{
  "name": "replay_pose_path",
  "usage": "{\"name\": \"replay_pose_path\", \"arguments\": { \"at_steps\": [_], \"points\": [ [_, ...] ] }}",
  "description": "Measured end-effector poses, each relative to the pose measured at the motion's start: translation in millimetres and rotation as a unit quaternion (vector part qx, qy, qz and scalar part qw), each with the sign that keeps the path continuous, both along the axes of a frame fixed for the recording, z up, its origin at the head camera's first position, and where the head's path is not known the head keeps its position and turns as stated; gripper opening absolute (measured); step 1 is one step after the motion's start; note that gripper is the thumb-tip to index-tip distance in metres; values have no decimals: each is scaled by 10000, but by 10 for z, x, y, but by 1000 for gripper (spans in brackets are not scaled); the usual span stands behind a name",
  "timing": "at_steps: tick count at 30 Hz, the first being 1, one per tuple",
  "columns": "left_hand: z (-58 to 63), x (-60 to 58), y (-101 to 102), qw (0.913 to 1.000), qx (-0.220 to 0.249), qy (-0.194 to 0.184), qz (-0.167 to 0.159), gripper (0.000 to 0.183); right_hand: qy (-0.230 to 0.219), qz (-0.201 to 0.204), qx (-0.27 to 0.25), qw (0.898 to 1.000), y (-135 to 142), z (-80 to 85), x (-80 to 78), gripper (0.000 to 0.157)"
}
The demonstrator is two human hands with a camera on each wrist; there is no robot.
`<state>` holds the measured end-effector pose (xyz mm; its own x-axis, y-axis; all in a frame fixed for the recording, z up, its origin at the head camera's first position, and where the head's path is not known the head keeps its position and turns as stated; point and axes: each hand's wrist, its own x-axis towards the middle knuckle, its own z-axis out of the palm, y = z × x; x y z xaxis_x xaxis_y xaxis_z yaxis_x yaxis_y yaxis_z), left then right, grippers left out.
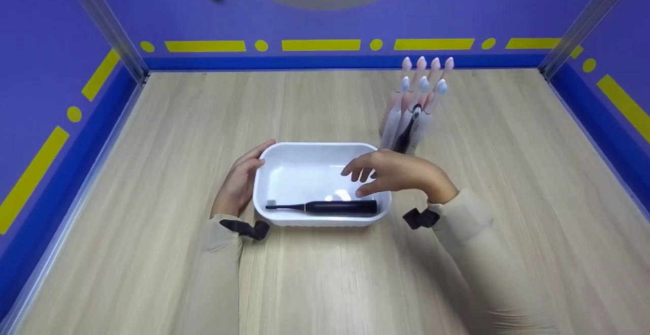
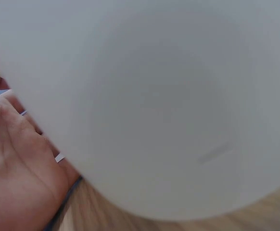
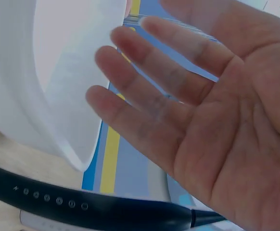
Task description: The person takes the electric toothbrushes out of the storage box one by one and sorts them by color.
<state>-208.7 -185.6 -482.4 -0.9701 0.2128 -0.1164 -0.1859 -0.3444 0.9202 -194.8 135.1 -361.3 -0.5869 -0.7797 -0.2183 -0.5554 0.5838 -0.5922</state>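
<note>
A white plastic tub (image 1: 315, 147) stands in the middle of the table, with a black electric toothbrush (image 1: 340, 207) lying along its near side, head to the left. My left hand (image 1: 238, 182) holds the tub's left end, thumb at the rim and fingers along the outside; in the left wrist view the tub wall (image 2: 169, 106) hides most of the fingers. Above the tub's right end hovers my right hand (image 1: 391, 170), fingers spread, slightly bent and holding nothing. Just beyond it, another black electric toothbrush (image 1: 406, 134) lies among several paler ones; its handle (image 3: 82, 202) shows in the right wrist view.
Several white toothbrushes (image 1: 391, 127) and pink toothbrushes (image 1: 421, 63) lie in rows at the back right, heads pointing away. The wooden table (image 1: 152, 254) is bounded by a blue back wall (image 1: 325, 25) and side walls with yellow marks.
</note>
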Motion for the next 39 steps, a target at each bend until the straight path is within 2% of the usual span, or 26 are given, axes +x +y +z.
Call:
{"name": "replay_pose_path", "arguments": {
  "at_steps": [7, 16, 24, 34, 39],
  "points": [
    [7, 6, -10, 10000, 11, -44, 32, 55, -260, 359, 411, 9982, -132, 14, -55, 41],
    [6, 10, -19, 10000, 42, -41, 64, 55, -311, 489, 691, 9959, -291, -17, -153, 43],
    [19, 15, -23, 10000, 0, -9, 38, 55, -352, 516, 958, 9934, -415, -44, -237, 43],
    [6, -1, -20, 10000, -36, -47, -17, 54, -673, 410, 1141, 9903, -550, -118, -315, 39],
    [4, 2, -9, 10000, -61, -18, -62, 55, -698, 498, 1223, 9888, -598, -166, -348, 38]
  ]
}}
